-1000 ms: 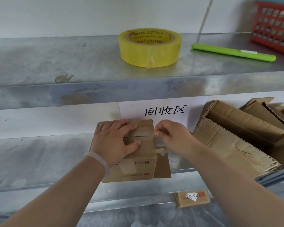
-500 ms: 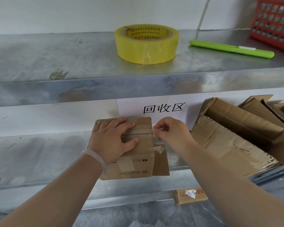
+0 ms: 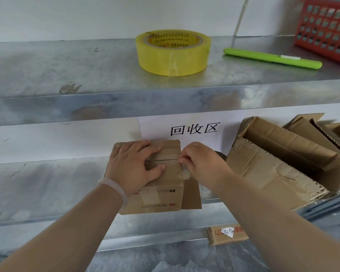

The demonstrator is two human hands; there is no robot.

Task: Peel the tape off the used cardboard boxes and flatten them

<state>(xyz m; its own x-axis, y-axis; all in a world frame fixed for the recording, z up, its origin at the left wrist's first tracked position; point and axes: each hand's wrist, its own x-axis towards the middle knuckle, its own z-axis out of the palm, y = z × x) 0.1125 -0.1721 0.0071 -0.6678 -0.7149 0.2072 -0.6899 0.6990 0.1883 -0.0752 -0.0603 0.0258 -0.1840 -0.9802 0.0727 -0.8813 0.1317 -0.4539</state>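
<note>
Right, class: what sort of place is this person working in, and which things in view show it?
Probably a storeroom or packing area with a cardboard recycling spot: metal shelving, a paper sign reading 回收区 (recycling area), opened cardboard boxes beside it, and a roll of packing tape above.

Shelving (image 3: 67,71): sheet metal, mottled grey, dull sheen.
Tape roll (image 3: 173,54), 12 o'clock: glossy, translucent yellow plastic film.
Cutter (image 3: 271,58), 1 o'clock: smooth green plastic.
Basket (image 3: 326,28), 2 o'clock: red plastic lattice.
Sign (image 3: 194,130), centre: matt white paper.
Small box (image 3: 161,195), 6 o'clock: matt brown cardboard. Tape strip (image 3: 171,163) on its top is clear and shiny.
Opened boxes (image 3: 273,169), 3 o'clock: corrugated cardboard, rough serrated edges.
Bracelet (image 3: 114,188), 8 o'clock: smooth, translucent white.
</note>
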